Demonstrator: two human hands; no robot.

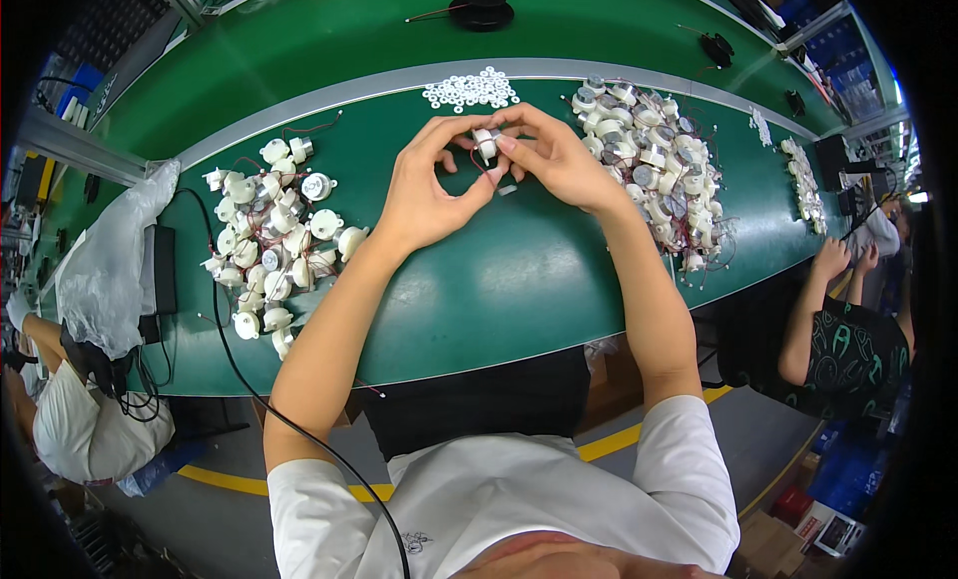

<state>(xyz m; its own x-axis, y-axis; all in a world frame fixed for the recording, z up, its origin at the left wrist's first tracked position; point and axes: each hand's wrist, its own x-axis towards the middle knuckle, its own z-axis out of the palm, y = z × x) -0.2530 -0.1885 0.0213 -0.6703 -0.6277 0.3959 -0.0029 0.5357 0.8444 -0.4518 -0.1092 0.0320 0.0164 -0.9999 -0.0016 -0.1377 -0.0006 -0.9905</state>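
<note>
Between my two hands, above the middle of the green bench, is a small white motor (pixel 486 143) with a thin red wire. My right hand (pixel 561 162) pinches it from the right with thumb and fingers. My left hand (pixel 427 185) curls round from the left, its fingers at the motor and its thumb near the wire. A small white connector (pixel 508 190) shows just below the fingertips. Fingers partly cover the motor, so its exact grip is hard to see. Beyond the hands lies a cluster of small white rings (pixel 469 88).
Piles of white motors with wires lie on the left (pixel 269 235) and right (pixel 659 170). A black cable (pixel 235 355) crosses near my left arm. A clear plastic bag (pixel 110 265) stands far left. Black round parts (pixel 481 7) sit beyond the metal rail. Other people work at both sides.
</note>
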